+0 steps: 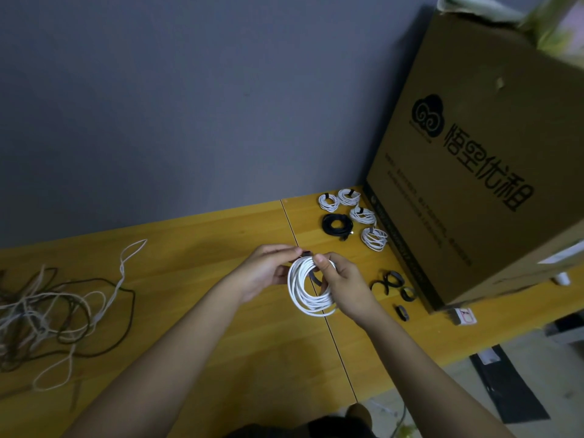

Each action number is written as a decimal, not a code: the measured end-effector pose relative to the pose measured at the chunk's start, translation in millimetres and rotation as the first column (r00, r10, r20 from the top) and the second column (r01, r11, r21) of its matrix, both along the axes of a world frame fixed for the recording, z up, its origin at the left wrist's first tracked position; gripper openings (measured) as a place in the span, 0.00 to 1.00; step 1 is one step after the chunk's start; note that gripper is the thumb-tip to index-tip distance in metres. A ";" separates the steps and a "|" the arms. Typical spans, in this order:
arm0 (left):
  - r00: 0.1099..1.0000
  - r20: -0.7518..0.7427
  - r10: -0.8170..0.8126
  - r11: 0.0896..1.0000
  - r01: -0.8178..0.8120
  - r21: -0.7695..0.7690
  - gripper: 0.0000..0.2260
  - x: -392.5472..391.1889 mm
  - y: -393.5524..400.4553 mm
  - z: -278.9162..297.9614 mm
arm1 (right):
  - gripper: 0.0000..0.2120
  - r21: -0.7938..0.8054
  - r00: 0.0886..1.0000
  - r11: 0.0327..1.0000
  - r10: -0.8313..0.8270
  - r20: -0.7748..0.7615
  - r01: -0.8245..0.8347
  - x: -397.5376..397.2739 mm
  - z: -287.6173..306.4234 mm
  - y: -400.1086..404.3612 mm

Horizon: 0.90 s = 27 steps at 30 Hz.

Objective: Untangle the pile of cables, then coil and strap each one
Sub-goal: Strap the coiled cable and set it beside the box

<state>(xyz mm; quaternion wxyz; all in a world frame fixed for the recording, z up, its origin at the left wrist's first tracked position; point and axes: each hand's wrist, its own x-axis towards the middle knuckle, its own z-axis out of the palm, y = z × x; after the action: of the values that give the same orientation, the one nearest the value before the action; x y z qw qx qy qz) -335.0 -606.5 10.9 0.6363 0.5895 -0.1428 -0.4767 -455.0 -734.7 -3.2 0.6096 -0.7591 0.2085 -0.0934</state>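
Both hands meet above the middle of a wooden table (196, 248), seen from the single head camera looking down. Right hand (343, 281) has its fingers curled around the far right side of a white cable coil (303, 290), thumb pressed on top of the loops. Left hand (268, 267) pinches the end of a dark strap (306, 254) at the top of the coil, just beside the right thumb. The coil hangs as a flat ring facing the camera, with the strap crossing its top edge, so the wrap most likely has to pass through the ring's open centre, which lies toward the person from the pinch. To the far left lies the tangled pile of cables (53, 314), well apart from the hands. Beyond the hands, by a cardboard box (474, 172), sit finished coils (350, 216), already strapped. Spare straps (393, 284) lie just right of the right hand.
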 end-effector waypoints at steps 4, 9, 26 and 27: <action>1.000 0.006 -0.024 1.000 0.024 -0.012 0.08 -1.4 3.4 3.2 | 0.15 -0.017 1.000 1.000 -0.013 -0.001 0.013 0.0 -0.1 2.2; 0.999 0.026 -0.021 0.999 0.022 -0.034 0.08 -2.5 2.7 6.7 | 0.12 -0.066 0.999 0.997 -0.040 0.007 0.040 1.4 1.1 5.0; 0.975 0.218 0.040 0.999 -0.041 0.001 0.11 -6.5 0.0 15.0 | 0.10 -0.177 0.993 0.978 -0.101 0.054 0.109 6.8 6.3 9.6; 0.976 0.215 0.044 0.999 -0.045 -0.002 0.11 -6.6 0.3 15.5 | 0.10 -0.167 0.993 0.980 -0.102 0.057 0.111 7.3 6.5 9.4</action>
<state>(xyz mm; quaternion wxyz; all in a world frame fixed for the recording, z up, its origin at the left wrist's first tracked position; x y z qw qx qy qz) -341.6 -606.2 26.3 0.6267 0.6416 -0.1967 -0.3961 -447.7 -725.3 3.3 0.5416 -0.7935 0.2255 -0.1615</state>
